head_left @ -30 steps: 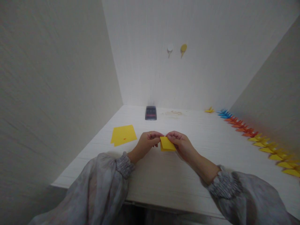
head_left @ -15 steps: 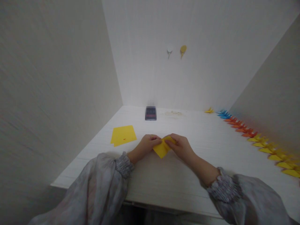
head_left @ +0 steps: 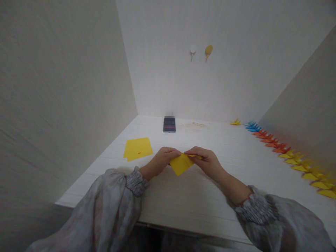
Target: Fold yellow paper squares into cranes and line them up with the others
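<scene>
While both hands are engaged on one piece, the folded yellow paper is found in front of the person, spanning the gap between the hands above the near-middle of the tabletop; one corner points toward the person; whether that corner touches the surface cannot be told.

The left hand pinches the paper's left edge, thumb on top; the right hand pinches its right side, where a narrow raised flap lies between thumb and fingers; the fingertips of the two hands are near each other at the top edge.

Principal risk, in my judgement: a crooked crease, should the right hand press the flap down before its edge is lined up; a second: a tear or a stray wrinkle at the top edge, should the hands pull apart while both grip; a third: slippage of the layers, as the lower corner appears unsupported by any finger.

Secondary hazards: the left sleeve is loose and lies near the yellow sheets, so a sideways sweep could drag them; the row of folded paper figures, at the right, is well apart from the right hand and judged at low risk.
</scene>
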`<state>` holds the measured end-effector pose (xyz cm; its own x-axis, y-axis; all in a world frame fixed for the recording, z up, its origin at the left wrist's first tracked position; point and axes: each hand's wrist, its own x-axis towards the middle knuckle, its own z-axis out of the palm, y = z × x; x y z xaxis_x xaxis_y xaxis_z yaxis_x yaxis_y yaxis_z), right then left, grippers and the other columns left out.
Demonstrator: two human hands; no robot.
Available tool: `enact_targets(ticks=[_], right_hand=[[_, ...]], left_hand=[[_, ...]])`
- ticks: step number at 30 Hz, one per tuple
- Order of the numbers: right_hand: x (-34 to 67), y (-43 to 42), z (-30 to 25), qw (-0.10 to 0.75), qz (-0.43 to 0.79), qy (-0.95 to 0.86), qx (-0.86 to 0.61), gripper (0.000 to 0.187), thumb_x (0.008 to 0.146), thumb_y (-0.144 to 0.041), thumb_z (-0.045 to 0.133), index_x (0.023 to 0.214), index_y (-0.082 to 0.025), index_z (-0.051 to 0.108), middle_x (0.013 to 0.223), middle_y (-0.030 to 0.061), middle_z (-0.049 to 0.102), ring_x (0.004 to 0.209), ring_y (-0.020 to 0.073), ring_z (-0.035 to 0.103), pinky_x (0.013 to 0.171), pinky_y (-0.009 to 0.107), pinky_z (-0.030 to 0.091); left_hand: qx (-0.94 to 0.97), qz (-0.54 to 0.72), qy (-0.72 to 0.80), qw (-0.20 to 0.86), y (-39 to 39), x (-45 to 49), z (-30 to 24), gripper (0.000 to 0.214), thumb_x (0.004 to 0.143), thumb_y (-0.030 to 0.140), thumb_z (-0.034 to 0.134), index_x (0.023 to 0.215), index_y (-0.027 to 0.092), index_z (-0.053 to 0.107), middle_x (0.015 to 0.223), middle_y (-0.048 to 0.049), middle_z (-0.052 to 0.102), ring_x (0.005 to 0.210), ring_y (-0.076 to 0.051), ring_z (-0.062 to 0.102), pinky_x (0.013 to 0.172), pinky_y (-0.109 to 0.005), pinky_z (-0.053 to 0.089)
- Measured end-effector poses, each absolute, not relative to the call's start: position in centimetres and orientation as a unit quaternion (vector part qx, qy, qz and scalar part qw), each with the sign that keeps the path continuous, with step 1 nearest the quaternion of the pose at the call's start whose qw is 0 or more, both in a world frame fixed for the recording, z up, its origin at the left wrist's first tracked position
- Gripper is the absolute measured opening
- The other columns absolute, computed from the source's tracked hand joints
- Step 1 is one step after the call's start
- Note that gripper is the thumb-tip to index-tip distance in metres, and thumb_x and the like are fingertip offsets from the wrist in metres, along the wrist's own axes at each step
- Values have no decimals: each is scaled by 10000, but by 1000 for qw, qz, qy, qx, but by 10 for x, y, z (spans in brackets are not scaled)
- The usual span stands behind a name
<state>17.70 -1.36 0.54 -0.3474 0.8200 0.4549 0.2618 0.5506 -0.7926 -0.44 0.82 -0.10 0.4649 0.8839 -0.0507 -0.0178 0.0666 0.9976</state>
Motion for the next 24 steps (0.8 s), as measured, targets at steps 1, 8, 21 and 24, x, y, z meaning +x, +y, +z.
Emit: enact_targets(ticks=[1, 8, 21, 24], right_hand=[[178, -13, 5, 450, 312, -761, -347, 175, 752, -196, 528, 863, -230, 659, 795, 42, 616, 733, 161, 572, 639, 290, 451], [179, -15, 7, 458, 293, -780, -309, 180, 750, -136, 521, 828, -226, 657, 792, 38, 587, 725, 147, 563, 634, 280, 455], [180, -13, 7, 438, 211, -835, -258, 301, 778, -82, 464, 940, -266, 639, 858, 48, 558, 765, 134, 549, 633, 258, 444], [181, -14, 8, 426, 229, -835, -263, 298, 779, -100, 463, 959, -261, 638, 890, 57, 553, 797, 144, 540, 667, 277, 438]], left_hand=[[575, 360, 371, 634, 8, -4, -1, 182, 703, 291, 537, 644, 149, 635, 558, -22, 563, 470, -100, 461, 452, -214, 330], [520, 378, 360, 676, 3, -1, 7, 147, 669, 227, 551, 550, 148, 586, 544, -3, 530, 494, -96, 451, 467, -209, 340], [504, 350, 375, 695, 3, -1, 9, 185, 625, 299, 633, 625, 118, 596, 580, -4, 564, 513, -85, 489, 497, -203, 356], [504, 360, 394, 679, 4, 0, 8, 221, 603, 323, 652, 630, 113, 590, 575, -2, 568, 506, -81, 491, 504, -206, 360]])
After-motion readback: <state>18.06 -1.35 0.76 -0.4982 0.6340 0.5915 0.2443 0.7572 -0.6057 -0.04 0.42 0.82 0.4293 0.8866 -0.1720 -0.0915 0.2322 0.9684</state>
